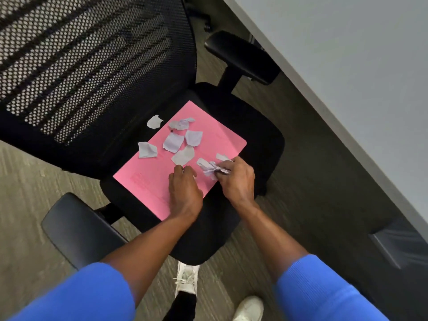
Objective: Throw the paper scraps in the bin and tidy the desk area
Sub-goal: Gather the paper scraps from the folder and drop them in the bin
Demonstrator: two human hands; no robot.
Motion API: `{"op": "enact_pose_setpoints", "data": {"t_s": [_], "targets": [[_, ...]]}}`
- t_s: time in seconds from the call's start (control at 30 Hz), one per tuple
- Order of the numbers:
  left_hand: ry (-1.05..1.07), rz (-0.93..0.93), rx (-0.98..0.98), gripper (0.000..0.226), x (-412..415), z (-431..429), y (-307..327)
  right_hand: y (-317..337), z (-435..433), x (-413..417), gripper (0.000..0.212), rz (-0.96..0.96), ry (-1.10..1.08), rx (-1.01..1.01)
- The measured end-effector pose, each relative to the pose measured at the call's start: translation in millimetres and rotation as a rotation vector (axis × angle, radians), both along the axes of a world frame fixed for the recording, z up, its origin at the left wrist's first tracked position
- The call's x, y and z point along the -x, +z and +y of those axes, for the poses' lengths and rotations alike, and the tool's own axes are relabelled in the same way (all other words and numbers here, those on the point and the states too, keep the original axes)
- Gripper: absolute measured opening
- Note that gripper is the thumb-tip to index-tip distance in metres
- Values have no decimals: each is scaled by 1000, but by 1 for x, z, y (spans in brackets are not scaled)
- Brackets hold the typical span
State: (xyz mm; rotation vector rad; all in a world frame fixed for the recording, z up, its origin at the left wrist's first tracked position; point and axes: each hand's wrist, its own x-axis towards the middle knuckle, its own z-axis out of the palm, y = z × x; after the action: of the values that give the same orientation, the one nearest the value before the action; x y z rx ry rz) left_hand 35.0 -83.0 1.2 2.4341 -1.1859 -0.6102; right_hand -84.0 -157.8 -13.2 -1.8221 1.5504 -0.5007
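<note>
Already my right hand clutches crumpled scraps, left hand pinching another; a loose grip could scatter them off the pink folder.

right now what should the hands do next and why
Probably the left hand should pinch the loose scrap just ahead of its fingertips and pass it to the right hand, which already holds a crumpled wad; several scraps still lie on the pink folder.

Crumpled paper scraps; matt pink folder; mesh chair back.
</note>
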Motion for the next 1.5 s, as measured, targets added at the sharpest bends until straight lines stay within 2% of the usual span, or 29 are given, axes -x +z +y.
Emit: {"op": "enact_pose_setpoints", "data": {"t_s": [0.1,0.2,0.53,0.67,0.77,0.83,0.9,1.03,1.23,1.33,1.43,1.5], "targets": [[-34,48,25,44,21,4,5,3,11,29,24,-27,-107,-20],[-96,48,24,36,49,8,10,2,27,64,28,-35,-184,-53],[-385,141,29,15,176,36,-17,-16,118,213,26,11,-521,-234],[-465,168,1,11,228,53,-35,-34,155,270,31,38,-642,-362],[-526,153,-35,6,270,65,-47,-43,180,311,24,-54,-751,-352],[-507,180,-88,9,299,74,-57,-47,199,336,15,-65,-776,-256],[-482,223,-145,12,328,83,-68,-58,218,363,16,-61,-806,-214],[-511,337,-171,13,385,103,-90,-89,258,417,20,88,-871,-305],[-600,411,-255,14,460,128,-128,-126,294,479,25,-10,-991,-346],[-639,392,-276,14,489,140,-151,-143,303,504,25,7,-1002,-334],[-698,383,-213,27,513,151,-163,-157,302,523,37,10,-1011,-328],[-732,409,-231,28,525,155,-168,-165,298,533,34,35,-1036,-402]]}}
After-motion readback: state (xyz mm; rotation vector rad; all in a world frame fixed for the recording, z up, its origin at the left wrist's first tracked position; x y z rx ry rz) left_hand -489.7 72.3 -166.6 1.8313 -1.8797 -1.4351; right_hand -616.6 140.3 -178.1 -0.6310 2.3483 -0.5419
